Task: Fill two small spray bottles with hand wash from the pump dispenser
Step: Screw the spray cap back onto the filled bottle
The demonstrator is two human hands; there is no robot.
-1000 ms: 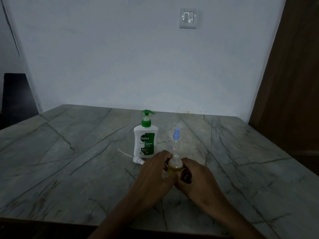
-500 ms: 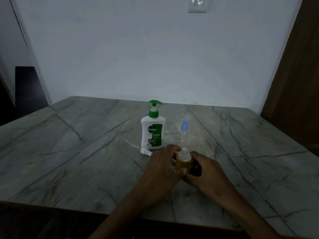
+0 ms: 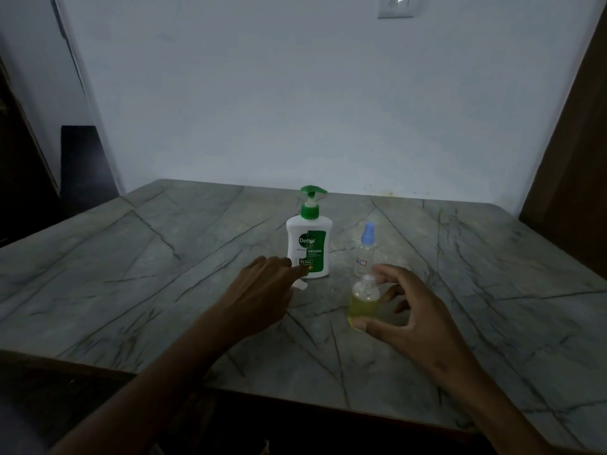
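On a marble table (image 3: 131, 290), the right hand (image 3: 414, 310) loosely cupped an uncapped yellow-filled spray bottle (image 3: 364, 302). The left hand (image 3: 262, 290), fingers relaxed, reached over a white spray cap (image 3: 301, 284) beside the pump dispenser (image 3: 308, 238).

A single head-worn wide-angle camera looks forward and down across the grey veined marble tabletop (image 3: 131, 274) toward the pale plain wall (image 3: 262, 93). Both forearms reach in from the bottom edge, close to the lens.

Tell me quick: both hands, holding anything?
Left hand: reaching toward the loose spray head, holding nothing; fingers hidden.
Right hand: open around the yellow-filled bottle, thumb touching its base.
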